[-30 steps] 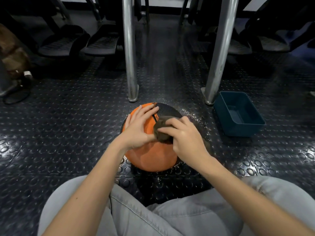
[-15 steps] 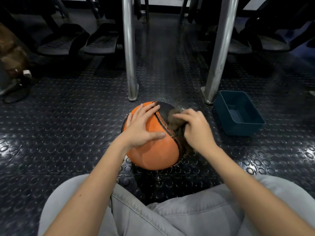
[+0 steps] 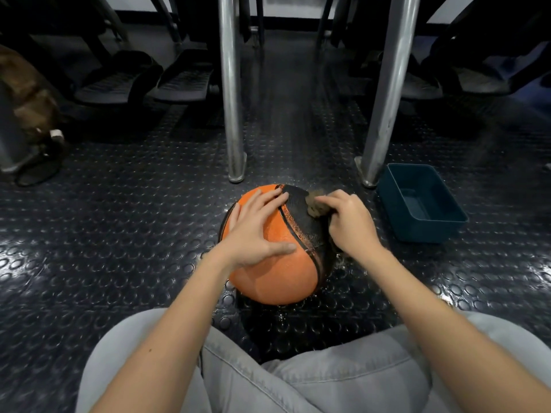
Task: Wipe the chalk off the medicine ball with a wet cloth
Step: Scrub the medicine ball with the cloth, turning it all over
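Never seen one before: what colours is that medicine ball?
The medicine ball is orange with a black panel, seen in the head view.

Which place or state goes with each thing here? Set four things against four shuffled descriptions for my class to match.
Things:
1. left hand
2. right hand
3. cloth
4. blue tub

Descriptions:
A. stands on the floor, right of the medicine ball
B. lies spread on the ball's orange panel
C. is pressed against the ball's black panel
D. grips the cloth

Pairs: 1-B, 2-D, 3-C, 4-A
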A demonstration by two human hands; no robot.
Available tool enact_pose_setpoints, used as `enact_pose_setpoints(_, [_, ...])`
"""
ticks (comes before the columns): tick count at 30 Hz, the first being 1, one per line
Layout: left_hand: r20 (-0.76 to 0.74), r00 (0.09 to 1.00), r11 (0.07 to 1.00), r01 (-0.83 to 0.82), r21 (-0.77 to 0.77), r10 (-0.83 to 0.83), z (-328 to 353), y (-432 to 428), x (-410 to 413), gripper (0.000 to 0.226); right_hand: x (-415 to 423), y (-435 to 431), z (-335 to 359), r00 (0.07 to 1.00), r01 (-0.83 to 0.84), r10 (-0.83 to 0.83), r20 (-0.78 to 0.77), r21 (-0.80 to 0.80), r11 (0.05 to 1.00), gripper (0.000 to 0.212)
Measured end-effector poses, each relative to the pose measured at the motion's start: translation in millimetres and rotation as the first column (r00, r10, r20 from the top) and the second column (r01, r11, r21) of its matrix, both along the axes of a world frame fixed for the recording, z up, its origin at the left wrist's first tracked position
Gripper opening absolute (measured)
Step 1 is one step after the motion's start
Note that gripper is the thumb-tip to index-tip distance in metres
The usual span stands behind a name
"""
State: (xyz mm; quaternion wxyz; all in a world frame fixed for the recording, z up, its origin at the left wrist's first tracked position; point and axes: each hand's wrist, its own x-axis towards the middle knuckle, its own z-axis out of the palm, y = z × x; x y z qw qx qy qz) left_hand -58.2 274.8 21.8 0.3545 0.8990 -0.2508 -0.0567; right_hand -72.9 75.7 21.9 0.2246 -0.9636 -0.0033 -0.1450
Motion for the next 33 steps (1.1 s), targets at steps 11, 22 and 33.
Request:
enact_pose_setpoints(11, [-0.017, 1.000, 1.000, 0.023, -0.004, -0.023, -0.3, 3.1, -2.6, 0.098, 4.5, 0.4, 1.2, 1.000, -0.022, 0.021, 0.020, 0.042, 0.999, 0.053])
enact_pose_setpoints(22, [0.006, 0.998, 0.983, 0.060, 0.176, -0.062, 10.4, -34.6, 2.4, 0.093, 2.2, -16.8, 1.1, 0.999, 0.032, -0.034, 0.018, 0.107, 0.994, 0.056])
enact_pose_setpoints(33, [0.011, 0.997, 0.984, 0.079, 0.158, -0.082, 12.5, -36.6, 6.8, 0.090, 2.9, -25.3, -4.6, 0.996, 0.087, -0.081, -0.047, 0.130, 0.988, 0.058])
